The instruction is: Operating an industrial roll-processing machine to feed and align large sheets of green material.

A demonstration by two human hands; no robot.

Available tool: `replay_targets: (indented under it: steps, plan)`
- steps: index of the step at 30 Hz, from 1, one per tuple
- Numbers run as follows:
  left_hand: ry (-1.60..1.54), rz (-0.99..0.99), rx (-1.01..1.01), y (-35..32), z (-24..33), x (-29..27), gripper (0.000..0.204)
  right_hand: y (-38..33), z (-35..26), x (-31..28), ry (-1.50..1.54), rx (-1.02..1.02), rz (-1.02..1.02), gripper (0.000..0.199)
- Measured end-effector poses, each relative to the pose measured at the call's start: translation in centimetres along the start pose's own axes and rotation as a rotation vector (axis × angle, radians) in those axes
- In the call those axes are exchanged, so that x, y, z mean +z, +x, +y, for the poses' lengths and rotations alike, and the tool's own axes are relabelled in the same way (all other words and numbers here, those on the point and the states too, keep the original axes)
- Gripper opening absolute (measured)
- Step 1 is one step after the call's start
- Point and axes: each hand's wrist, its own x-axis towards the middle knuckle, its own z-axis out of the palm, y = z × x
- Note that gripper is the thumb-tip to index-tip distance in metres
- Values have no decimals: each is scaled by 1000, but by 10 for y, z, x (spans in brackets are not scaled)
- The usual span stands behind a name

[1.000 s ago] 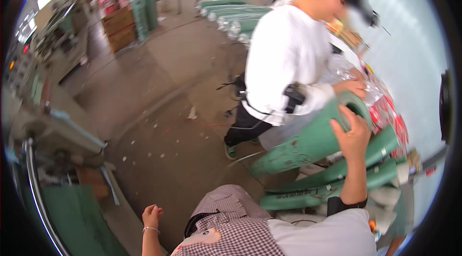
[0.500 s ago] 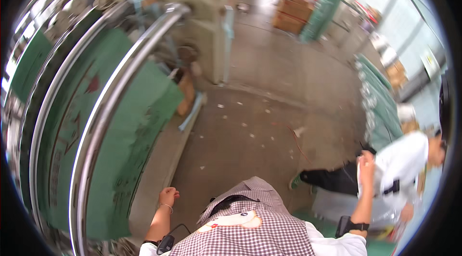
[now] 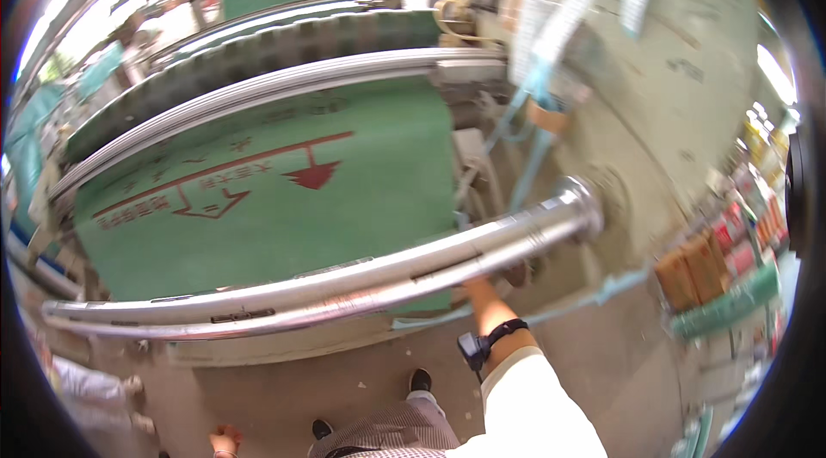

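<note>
A long shiny metal roller crosses in front of me. Beyond it stretches a green printed sheet with dark red arrows and lettering. My right arm reaches forward to the roller's right part, with a black device strapped at the wrist. Only the back edge of my right hand shows below the roller; its fingers are hidden behind it, so what they touch cannot be seen. Low at the left, my left hand hangs away from the machine, its fingers curled in and nothing visible in them.
A pale machine side panel stands at the right, with light blue strips hanging by it. Farther right are cardboard boxes and a green wrapped roll. A blurred person in pale clothing is at the left edge.
My view has swung left, so the machine now lies across the front. My right arm has gone from my side to the roller. The co-worker in white at the right has left the view.
</note>
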Motion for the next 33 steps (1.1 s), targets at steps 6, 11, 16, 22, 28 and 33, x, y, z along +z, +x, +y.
replay_targets:
  steps: [6,11,16,22,28,33]
  plan:
    - [297,50,-4,-143,40,67,20,-5,-37,39,681,122,166,44]
    - [553,-5,105,-73,-2,75,29,-181,-76,-50,1249,292,-423,60]
    - [357,175,4,-19,-10,118,65,-308,41,-164,1424,880,-320,22]
    - [-913,55,69,-42,64,80,93,-324,154,-211,1382,582,-399,26]
    - [-1198,122,379,-48,99,-127,62,-303,74,-265,1616,458,287,29]
    - [-829,292,714,-102,252,-241,37,-265,-4,-355,1435,143,813,30]
